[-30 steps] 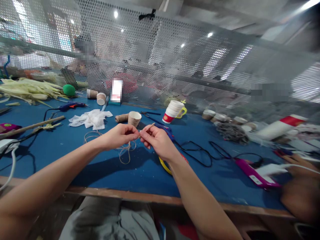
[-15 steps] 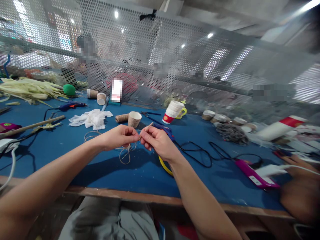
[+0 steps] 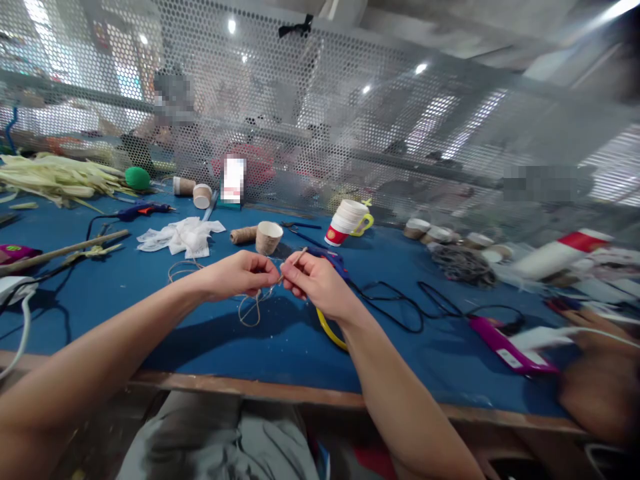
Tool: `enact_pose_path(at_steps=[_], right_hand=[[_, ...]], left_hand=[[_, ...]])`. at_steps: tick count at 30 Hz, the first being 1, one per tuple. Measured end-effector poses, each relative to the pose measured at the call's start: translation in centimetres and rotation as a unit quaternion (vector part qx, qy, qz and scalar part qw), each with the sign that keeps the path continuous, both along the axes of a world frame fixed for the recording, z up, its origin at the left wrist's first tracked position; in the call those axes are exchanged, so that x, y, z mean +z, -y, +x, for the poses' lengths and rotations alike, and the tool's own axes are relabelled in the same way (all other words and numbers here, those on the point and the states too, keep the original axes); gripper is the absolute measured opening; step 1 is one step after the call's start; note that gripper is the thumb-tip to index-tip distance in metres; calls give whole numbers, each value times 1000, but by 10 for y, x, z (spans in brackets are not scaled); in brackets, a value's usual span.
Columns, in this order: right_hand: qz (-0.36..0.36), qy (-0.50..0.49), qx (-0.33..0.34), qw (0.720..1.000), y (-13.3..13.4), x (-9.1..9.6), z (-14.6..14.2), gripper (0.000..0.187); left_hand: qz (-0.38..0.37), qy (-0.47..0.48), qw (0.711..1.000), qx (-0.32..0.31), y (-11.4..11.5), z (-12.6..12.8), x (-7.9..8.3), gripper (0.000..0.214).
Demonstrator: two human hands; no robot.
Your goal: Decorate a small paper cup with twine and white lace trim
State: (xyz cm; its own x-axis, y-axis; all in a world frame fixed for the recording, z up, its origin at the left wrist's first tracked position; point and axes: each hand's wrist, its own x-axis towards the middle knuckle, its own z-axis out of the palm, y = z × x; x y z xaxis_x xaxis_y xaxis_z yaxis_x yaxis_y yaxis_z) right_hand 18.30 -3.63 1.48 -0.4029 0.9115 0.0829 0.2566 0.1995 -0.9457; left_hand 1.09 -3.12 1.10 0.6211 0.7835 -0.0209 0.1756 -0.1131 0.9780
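Note:
My left hand (image 3: 249, 275) and my right hand (image 3: 314, 279) meet fingertip to fingertip above the blue table. Between my right thumb and fingers is a thin light-brown stick (image 3: 300, 256), its tip poking up past the fingers. My left fingers pinch thin twine (image 3: 253, 310) beside the stick's lower end, and loops of it hang and lie below the hand. Just beyond the hands stand a twine-wrapped paper cup (image 3: 269, 238) and a spool of twine (image 3: 244, 235) on its side. A blue glue gun (image 3: 334, 259) lies partly hidden behind my right hand.
White cloth (image 3: 183, 237), another glue gun (image 3: 143, 210) and pale husks (image 3: 60, 179) lie left. Stacked paper cups (image 3: 345, 223) stand beyond my right hand. A black cord (image 3: 400, 327) runs to a purple power strip (image 3: 513, 348); another person's arm (image 3: 597, 380) is at far right.
Both hands keep almost the same place and grip. The stick has tilted slightly, and the fingertips are a touch farther apart.

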Motion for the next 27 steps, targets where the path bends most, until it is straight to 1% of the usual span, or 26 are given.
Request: enact_pose_path(at_steps=[6,9,13,15,17,21,25,27], right_hand=[[-3,9,22,1000,0,2,2,32],[-1,9,25,1000,0,2,1,33],[23,21,-23,999,0,0,-3,32],[35,35,-37,998,0,-1,-4,30],[32,37,-31,998,0,-1,-3,28],[5,28,-3,1000,0,1,0,28],[0,23,13,1000,1,3,2,30],[1,20,18,1000,1,4,2,30]], left_hand=[[-25,22,999,-29,-1,-1,-1,17],[-22,22,999,-22,0,0,-2,17],[31,-17,998,42,2,4,-2,17],[58,-38,996,63,2,6,-2,18],[67,-45,995,57,2,5,-2,18],[82,-49,995,23,0,2,0,19],[131,-66,989,25,0,0,5,16],[142,-78,986,25,1,0,6,15]])
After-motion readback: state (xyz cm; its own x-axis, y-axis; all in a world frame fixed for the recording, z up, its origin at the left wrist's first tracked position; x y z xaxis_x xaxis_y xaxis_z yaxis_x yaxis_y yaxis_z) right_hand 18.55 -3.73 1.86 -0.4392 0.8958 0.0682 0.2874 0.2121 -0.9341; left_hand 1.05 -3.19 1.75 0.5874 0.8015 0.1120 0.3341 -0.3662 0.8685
